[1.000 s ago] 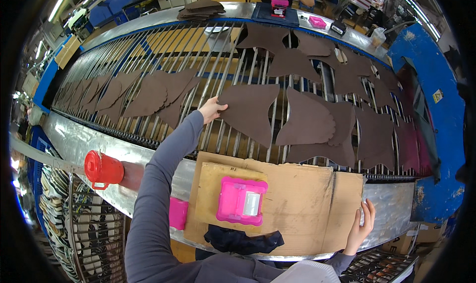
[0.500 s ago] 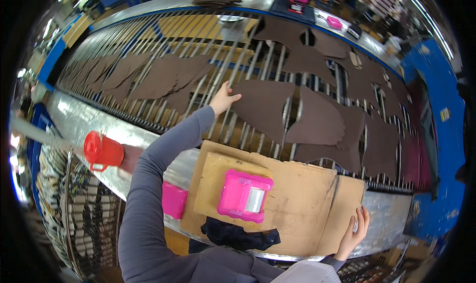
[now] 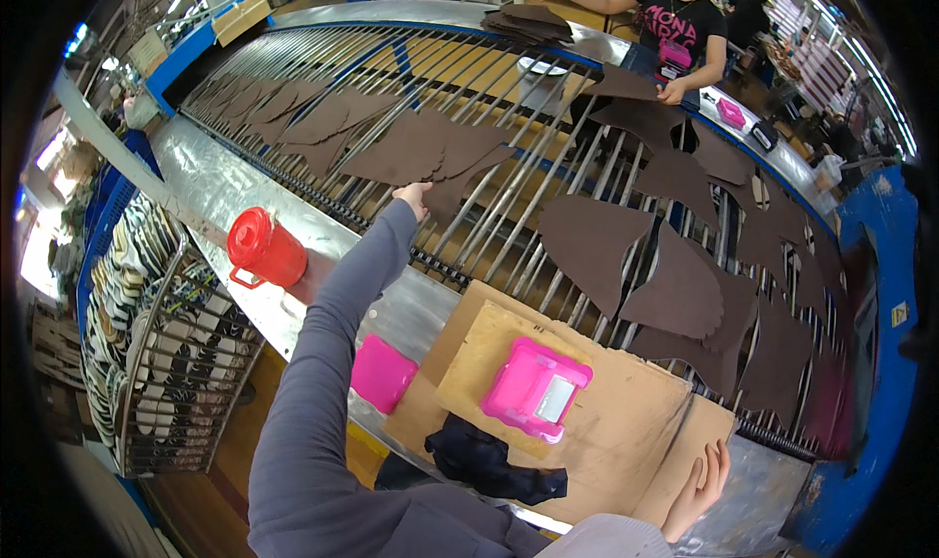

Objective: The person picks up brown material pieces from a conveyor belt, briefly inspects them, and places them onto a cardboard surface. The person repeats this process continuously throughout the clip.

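My left hand (image 3: 415,200) reaches over the metal-bar conveyor, its fingers closed at the near edge of a dark brown flat cut piece (image 3: 411,147). That piece lies overlapped with others in a fanned row running left. My right hand (image 3: 696,490) rests by the right end of a cardboard sheet (image 3: 626,411), fingers stretched and slightly curved, holding nothing. More brown cut pieces (image 3: 597,245) lie on the bars to the right of my left hand. On the cardboard, a pink plastic case (image 3: 536,390) sits on a yellowish board (image 3: 465,367).
A red lidded bucket (image 3: 266,248) stands on the metal ledge at left. A pink flat item (image 3: 382,373) and a dark cloth (image 3: 494,465) lie near me. Across the conveyor, a co-worker's hand (image 3: 672,91) touches a brown piece. A wire rack (image 3: 186,362) stands lower left.
My left hand has moved left, from beside a single brown piece to the edge of the overlapped pieces. The view has turned, bringing a co-worker into sight. My right hand stays by the cardboard.
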